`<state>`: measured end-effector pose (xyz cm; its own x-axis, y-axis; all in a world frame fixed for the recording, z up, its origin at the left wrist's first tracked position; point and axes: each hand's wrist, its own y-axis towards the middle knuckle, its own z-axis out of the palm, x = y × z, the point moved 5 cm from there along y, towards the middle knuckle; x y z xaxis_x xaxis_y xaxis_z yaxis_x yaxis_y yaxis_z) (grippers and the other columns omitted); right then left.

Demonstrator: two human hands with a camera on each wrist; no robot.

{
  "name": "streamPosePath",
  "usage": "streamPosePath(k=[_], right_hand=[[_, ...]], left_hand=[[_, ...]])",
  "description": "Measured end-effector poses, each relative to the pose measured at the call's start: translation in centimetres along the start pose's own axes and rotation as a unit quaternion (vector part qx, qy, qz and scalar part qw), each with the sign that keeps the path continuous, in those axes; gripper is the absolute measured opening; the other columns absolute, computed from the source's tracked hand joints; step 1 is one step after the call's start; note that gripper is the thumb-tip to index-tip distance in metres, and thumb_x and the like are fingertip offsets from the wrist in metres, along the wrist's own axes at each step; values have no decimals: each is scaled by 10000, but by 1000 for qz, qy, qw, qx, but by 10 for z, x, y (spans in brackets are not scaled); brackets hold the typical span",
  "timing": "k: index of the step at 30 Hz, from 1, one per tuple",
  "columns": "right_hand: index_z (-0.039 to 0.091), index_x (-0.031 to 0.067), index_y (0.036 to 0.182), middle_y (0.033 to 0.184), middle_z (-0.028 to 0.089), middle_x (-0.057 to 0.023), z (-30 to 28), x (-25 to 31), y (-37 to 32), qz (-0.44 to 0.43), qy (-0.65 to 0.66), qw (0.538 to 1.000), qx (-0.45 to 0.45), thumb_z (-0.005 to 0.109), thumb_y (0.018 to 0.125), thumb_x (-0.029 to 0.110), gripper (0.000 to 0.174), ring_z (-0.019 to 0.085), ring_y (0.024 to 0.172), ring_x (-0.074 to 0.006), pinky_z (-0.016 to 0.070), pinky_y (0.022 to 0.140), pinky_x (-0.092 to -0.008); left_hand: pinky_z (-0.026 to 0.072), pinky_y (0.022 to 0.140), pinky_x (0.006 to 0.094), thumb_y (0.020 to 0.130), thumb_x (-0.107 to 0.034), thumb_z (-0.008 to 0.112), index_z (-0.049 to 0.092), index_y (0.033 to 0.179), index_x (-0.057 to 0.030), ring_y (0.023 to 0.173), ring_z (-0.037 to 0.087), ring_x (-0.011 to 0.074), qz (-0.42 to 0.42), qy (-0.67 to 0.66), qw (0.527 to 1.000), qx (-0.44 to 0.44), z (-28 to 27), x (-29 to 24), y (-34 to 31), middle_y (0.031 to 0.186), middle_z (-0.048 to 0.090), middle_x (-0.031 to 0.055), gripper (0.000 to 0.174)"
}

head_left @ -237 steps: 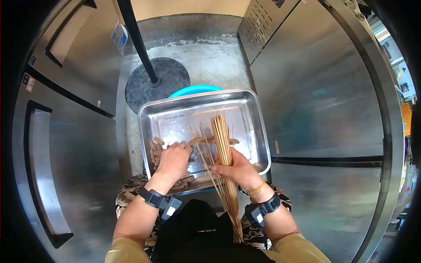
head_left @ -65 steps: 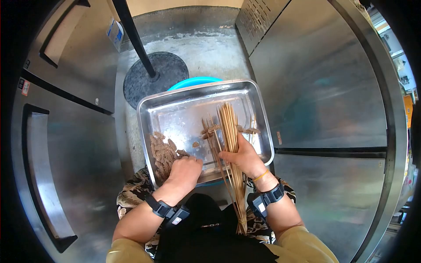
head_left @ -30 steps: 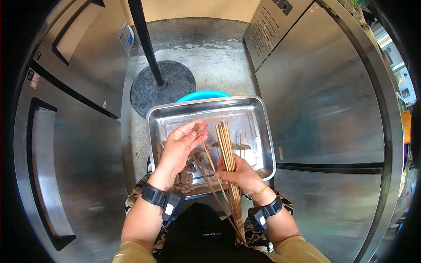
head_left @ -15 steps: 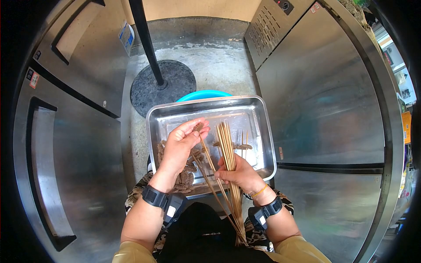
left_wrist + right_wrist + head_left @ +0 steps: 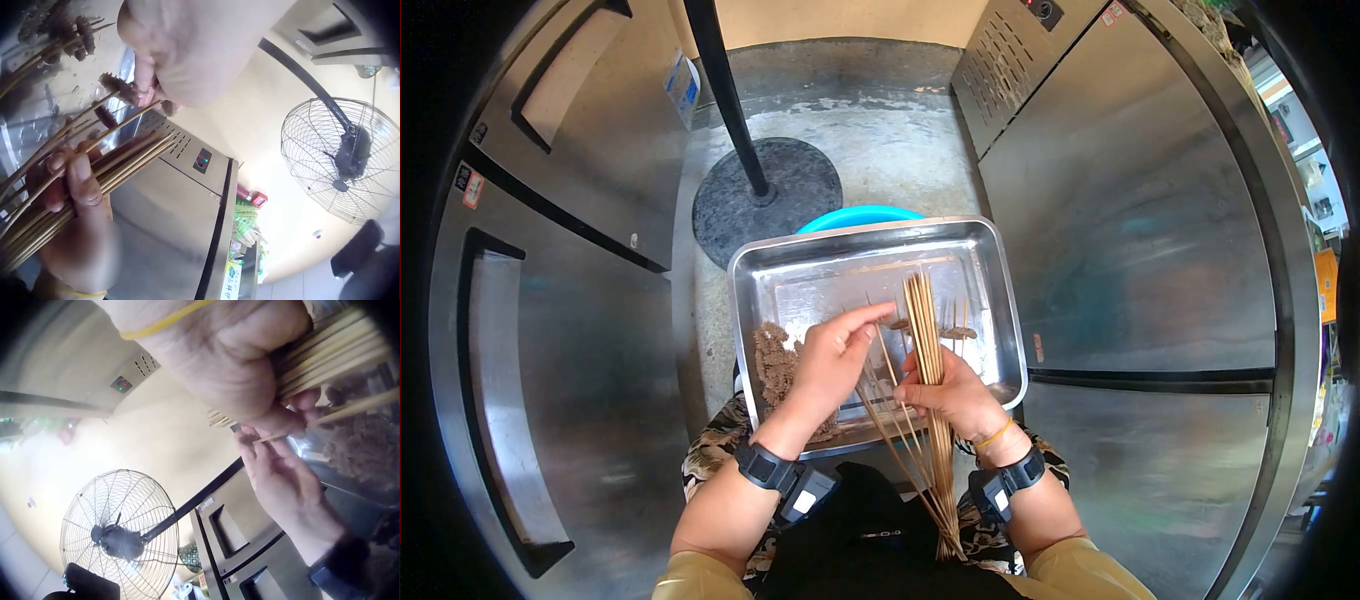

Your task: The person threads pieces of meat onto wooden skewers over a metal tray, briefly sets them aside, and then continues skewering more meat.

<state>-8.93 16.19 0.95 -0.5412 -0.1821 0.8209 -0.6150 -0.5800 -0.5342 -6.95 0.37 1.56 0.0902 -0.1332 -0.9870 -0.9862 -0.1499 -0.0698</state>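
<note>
Tray (image 5: 745,290) is bright steel, glossy, with a wet-looking sheen inside. Skewers (image 5: 925,330): pale wood, dry and matt. Meat (image 5: 775,355) is brown, rough and crumbly-looking. Fridge doors (image 5: 1120,220) are brushed metal with a soft shine. Blue basin (image 5: 855,214), smooth plastic. Floor (image 5: 890,150) is rough grey concrete. Fan base (image 5: 785,190) is dark, matt and pitted.

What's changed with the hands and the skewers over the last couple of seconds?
The left hand left the brown meat pile, rose to the tip of a single bamboo skewer, then came back down and nearer, pinching that skewer. The right hand gripped the bundle of bamboo skewers throughout; the shiny steel tray stayed put.
</note>
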Motion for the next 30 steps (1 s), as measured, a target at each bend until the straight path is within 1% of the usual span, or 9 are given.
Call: streamPosePath(k=[3, 12, 15, 18, 19, 22, 26, 29, 30], right_hand=[[487, 37, 978, 729, 588, -37, -6, 1, 1, -13, 0, 1000, -7, 664, 773, 5, 272, 535, 589, -93, 427, 525, -210], [467, 23, 1043, 789, 541, -24, -13, 8, -1, -69, -5, 996, -49, 638, 778, -5, 316, 541, 636, -106, 470, 583, -248], [499, 15, 1051, 786, 563, -36, -11, 10, -7, -31, 104, 994, 15, 612, 806, 17, 270, 559, 636, -134, 478, 608, -265], [542, 13, 996, 770, 584, -53, -4, 15, -19, 12, 244, 952, 183, 587, 835, 48, 171, 577, 631, -160, 479, 602, -265], [566, 4, 948, 787, 616, -85, -5, 12, -18, 21, 247, 949, 194, 573, 854, 78, 120, 620, 683, -189, 503, 636, -276], [562, -14, 970, 848, 638, -117, -9, 2, -14, 75, 164, 977, 110, 562, 865, 89, 147, 648, 757, -210, 527, 701, -297], [583, -34, 968, 917, 651, -139, -13, -5, -7, 47, 145, 986, 66, 547, 874, 92, 161, 644, 871, -209, 526, 776, -308], [596, -27, 959, 913, 649, -107, -13, -4, -8, 28, 102, 992, 62, 554, 869, 92, 155, 621, 844, -155, 507, 762, -267], [597, -24, 957, 906, 648, -98, -13, -5, -8, 21, 90, 994, 61, 557, 867, 94, 153, 615, 826, -145, 502, 755, -257]], left_hand=[[419, 954, 349, 869, -54, 539, 599, 1164, -108, 1130, 533, 279, 44, 121, 991, 24, 9, -5, -7, 1171, 580, 169, 306], [412, 923, 405, 789, -84, 630, 615, 1118, -102, 1083, 505, 312, 124, 280, 951, -32, 7, -22, -8, 1111, 586, 120, 330], [428, 896, 396, 782, -73, 632, 626, 1092, -89, 1051, 526, 320, 112, 253, 961, -18, 11, -9, -6, 1069, 599, 127, 311], [457, 849, 374, 776, -66, 635, 638, 1043, -64, 985, 566, 316, 108, 225, 968, 24, 20, 10, -1, 1024, 610, 136, 267], [481, 805, 352, 775, -47, 630, 637, 1017, -36, 926, 594, 315, 100, 223, 969, 32, 21, 12, 1, 1005, 615, 144, 242], [482, 758, 365, 763, -45, 629, 628, 957, -2, 870, 587, 339, 94, 150, 983, 44, 18, 3, 4, 954, 612, 151, 199], [495, 775, 280, 814, -19, 620, 618, 1045, -50, 924, 602, 171, -20, 5, 1000, -12, -7, 12, 7, 1029, 614, 103, 234], [495, 726, 327, 751, -90, 680, 616, 922, -58, 846, 613, 236, -37, 191, 978, -74, -40, 9, 6, 928, 607, 102, 185], [490, 734, 345, 739, -96, 686, 608, 895, -62, 850, 607, 249, -38, 268, 962, -43, -43, 8, 3, 912, 604, 101, 178]])
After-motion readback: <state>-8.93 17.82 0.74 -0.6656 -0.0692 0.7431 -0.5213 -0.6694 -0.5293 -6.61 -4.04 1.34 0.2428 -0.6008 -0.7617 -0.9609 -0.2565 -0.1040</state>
